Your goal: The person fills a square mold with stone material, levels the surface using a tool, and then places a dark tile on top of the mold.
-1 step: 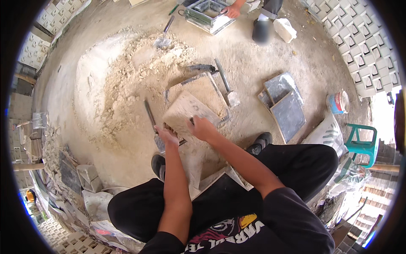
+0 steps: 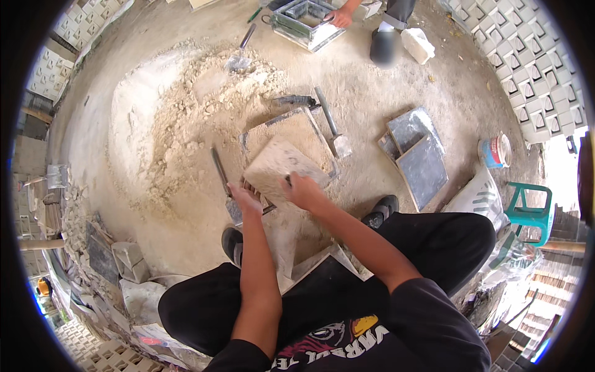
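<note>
A flat, square board dusted with pale sand tilts over the near part of a square mold frame packed with sandy mix. My right hand is closed on a small dark grip at the board's near right edge. My left hand is at the board's near left corner, fingers partly hidden beneath it, beside some dark slats. Close to the left hand, a trowel with a dark handle lies on the ground. Beyond the frame's right side lies another trowel.
A broad heap of sandy mix spreads to the left, with a small shovel at its far side. Dark plates and a bucket stand to the right, near a green stool. A co-worker's hand touches another mold.
The sand-dusted board has shifted slightly to the right and toward me, with my right hand on its grip. My left hand stays almost in place.
</note>
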Tool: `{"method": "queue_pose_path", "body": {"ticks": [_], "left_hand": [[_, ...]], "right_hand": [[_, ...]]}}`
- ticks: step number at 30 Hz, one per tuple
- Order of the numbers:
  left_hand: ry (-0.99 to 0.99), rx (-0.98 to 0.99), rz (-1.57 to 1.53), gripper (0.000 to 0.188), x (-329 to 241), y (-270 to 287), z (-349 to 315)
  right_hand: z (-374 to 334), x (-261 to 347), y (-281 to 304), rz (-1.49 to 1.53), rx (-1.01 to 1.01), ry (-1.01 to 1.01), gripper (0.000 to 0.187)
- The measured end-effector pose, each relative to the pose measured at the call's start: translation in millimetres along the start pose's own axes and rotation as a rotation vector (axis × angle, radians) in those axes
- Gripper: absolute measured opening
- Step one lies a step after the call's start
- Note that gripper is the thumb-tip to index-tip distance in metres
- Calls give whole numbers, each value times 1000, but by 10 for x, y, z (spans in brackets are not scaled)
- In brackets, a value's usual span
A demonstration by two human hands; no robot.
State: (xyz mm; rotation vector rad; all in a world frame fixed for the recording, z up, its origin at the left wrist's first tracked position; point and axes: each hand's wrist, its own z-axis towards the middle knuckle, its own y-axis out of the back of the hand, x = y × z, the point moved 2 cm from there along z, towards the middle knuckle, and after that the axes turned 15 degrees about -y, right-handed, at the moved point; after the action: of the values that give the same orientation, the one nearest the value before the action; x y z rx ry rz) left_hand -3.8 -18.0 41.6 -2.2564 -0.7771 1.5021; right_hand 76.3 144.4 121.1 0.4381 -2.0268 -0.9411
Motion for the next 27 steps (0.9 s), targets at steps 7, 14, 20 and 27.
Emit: {"method": "queue_pose_path", "body": {"ticks": [7,14,20,27], "left_hand": [[-289,-42,453,81,409,-224,87],[-137,22,20,86,292,-336,26],[24,-140,-141,85,200,-96,146],[26,130,1,80,-127,-354,242]], "right_hand": [[396,-422,568,32,-109,-122,46],[1078,262,373,276,-219,-155,56],[750,316,56,222,-48,-40,55],[89,-176,334,-25,26,-42,49]]}}
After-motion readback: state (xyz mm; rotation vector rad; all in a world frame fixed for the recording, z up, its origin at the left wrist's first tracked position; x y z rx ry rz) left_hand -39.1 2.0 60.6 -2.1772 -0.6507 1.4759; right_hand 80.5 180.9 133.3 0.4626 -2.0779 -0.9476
